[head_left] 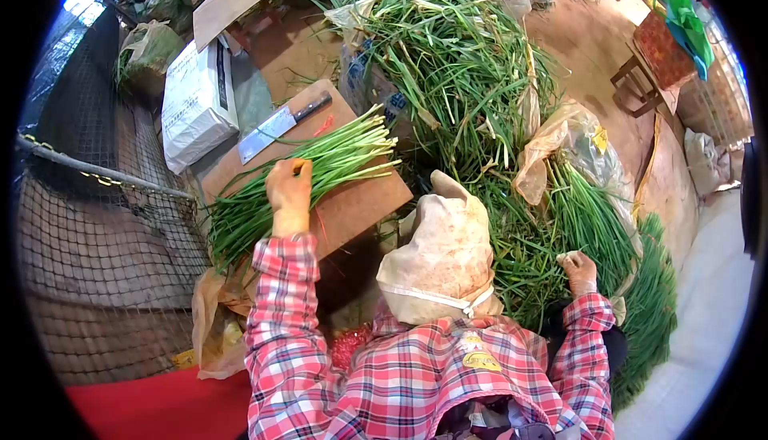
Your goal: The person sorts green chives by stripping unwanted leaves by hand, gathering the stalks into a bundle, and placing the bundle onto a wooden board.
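L hand (290, 188) over green stalks (352, 156) on board (360, 212), fingers curled, can't tell if pinching. R hand (579, 272) nr loose greens (520, 270), fingers curled, grip unclear.

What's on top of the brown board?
On the board: a knife, a bunch of green stalks and a thin red strip. Whatever lies beneath the stalks is covered and can't be seen.

The scene is brightly lit, with bluish-white glare at the upper left edge and deep shadow beneath the desk (364, 216). Wide-lens distortion curves the outer parts inside a black rounded border; the green stalks (344, 160) look sharper than the margins.
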Tool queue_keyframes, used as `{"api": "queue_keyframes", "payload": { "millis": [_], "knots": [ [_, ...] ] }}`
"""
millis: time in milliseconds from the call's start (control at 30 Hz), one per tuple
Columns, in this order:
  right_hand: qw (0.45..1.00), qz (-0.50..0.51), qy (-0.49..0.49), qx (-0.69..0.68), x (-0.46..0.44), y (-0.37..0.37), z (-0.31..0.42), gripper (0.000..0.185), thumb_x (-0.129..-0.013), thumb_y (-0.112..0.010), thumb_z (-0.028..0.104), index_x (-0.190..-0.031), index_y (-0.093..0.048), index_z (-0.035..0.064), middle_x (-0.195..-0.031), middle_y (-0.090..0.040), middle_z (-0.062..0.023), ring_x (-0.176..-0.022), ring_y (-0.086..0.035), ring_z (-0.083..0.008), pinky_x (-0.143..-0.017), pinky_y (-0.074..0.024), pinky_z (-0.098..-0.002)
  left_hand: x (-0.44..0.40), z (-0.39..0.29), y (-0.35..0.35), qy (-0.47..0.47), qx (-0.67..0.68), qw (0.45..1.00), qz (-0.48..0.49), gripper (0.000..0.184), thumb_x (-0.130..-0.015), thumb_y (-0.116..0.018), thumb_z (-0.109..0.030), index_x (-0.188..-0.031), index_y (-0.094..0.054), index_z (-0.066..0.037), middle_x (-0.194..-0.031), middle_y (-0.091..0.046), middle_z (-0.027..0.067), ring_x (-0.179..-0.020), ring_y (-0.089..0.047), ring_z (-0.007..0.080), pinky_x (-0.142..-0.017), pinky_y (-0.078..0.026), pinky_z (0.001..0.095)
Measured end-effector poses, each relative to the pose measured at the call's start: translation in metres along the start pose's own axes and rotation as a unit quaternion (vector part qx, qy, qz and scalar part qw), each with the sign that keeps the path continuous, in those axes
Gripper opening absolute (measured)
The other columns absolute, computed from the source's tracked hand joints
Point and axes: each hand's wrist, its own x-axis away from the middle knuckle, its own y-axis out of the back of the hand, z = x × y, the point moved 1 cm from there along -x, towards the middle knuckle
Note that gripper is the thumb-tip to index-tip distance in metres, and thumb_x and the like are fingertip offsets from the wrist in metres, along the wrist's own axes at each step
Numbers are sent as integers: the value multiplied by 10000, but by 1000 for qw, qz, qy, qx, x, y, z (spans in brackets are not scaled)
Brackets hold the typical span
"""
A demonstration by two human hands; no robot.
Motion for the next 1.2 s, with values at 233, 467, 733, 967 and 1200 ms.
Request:
{"api": "queue_keyframes", "payload": {
  "millis": [233, 467, 733, 967, 1200],
  "knots": [
    [997, 60, -23, 41, 14, -33, 6, 236, -813, -595, 44, -1049, -612, 33, -935, -639, -53, -847, -575, -113, -768, -448, -238, -14, -33, -27, 180, -132, 963, 153, 360, -700, -657, -442, -780, -681, -92, -815, -657, 132, -770, -624, 306, -694, -481, 403],
    [994, 72, -45, 72, 19, -36, -2, 252, -806, -596, 48, -1057, -606, 30, -974, -638, -74, -904, -578, -123, -814, -442, -245, -19, 34, -64, 188, -70, 971, 128, 265, -696, -662, -330, -775, -678, -78, -809, -666, 116, -701, -635, 264, -673, -494, 363],
    [996, 65, -64, -23, 26, -21, -17, 239, -824, -568, 14, -1061, -596, -5, -955, -628, -76, -876, -573, -127, -801, -442, -235, -4, 29, 22, 400, 595, 693, -69, 151, -763, -635, -179, -792, -568, -47, -702, -543, 42, -657, -556, 198, -655, -482, 332],
    [996, 70, -49, -18, 26, -23, -35, 239, -825, -571, 31, -1061, -598, 8, -949, -632, -76, -875, -575, -123, -798, -440, -236, -29, 19, 8, 112, 72, 981, 139, 183, -684, -639, -190, -698, -621, -9, -650, -615, 75, -622, -604, 203, -582, -474, 335],
    [993, 61, -37, -98, 27, -16, -27, 265, -827, -570, 27, -1089, -573, -12, -979, -621, -81, -884, -583, -142, -809, -464, -251, -24, 27, -26, 121, 151, 970, 147, 161, -666, -668, -190, -672, -639, -32, -623, -618, 49, -581, -575, 139, -558, -447, 271]
  ]
}}
